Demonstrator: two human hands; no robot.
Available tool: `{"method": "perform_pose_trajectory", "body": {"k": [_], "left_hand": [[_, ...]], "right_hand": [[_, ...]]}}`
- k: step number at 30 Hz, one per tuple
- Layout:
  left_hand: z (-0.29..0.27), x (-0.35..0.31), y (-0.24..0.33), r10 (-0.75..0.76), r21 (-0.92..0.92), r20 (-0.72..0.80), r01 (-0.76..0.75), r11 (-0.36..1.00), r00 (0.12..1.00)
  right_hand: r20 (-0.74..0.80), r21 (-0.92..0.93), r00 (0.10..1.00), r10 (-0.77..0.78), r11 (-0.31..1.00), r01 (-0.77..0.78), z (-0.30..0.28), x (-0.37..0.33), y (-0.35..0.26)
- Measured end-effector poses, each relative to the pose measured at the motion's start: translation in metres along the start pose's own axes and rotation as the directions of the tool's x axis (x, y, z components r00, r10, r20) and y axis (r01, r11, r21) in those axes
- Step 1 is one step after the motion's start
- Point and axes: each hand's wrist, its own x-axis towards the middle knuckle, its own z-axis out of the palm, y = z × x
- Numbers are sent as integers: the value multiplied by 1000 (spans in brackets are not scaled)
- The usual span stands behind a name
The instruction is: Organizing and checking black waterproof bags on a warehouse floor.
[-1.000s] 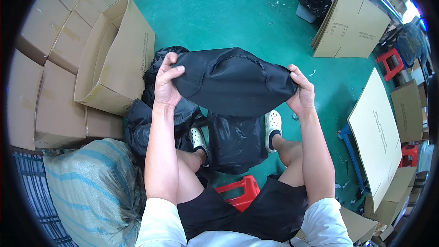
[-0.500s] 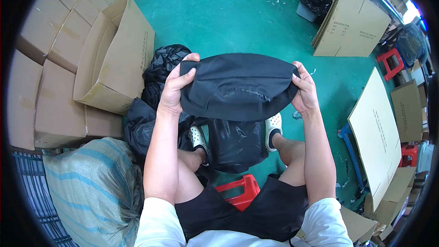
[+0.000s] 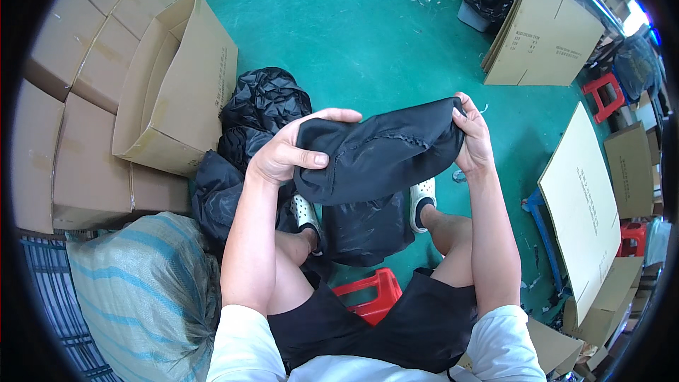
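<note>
floor point(image 3: 339, 35): bright, soft shadow beside board point(image 3: 583, 205)
your cloth point(image 3: 382, 159): near-black, seam readable
upper right: blown-out glare, you lose detail
rim: black, edges bent

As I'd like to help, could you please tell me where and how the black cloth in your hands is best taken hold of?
Probably pinch the black cloth by the middle of its far edge, coming from the far side: the left hand and right hand are at its two ends, leaving that stretch uncovered between them, and it looks soft.
</note>
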Motion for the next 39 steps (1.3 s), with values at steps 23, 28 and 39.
{"method": "perform_pose_trajectory", "body": {"k": [23, 28, 39], "left_hand": [[-46, 23, -26, 178, -450, -566, -482, 752, 805], [-30, 12, -8, 145, -507, -517, -438, 742, 844], [-26, 4, -13, 238, -156, -576, -391, 907, 782]], "right_hand": [[86, -165, 890, 448, 887, -431, 4, -14, 9], [313, 144, 938, 147, 969, -200, 32, -16, 4], [-148, 128, 941, 305, 949, -288, 14, -8, 14]]}}
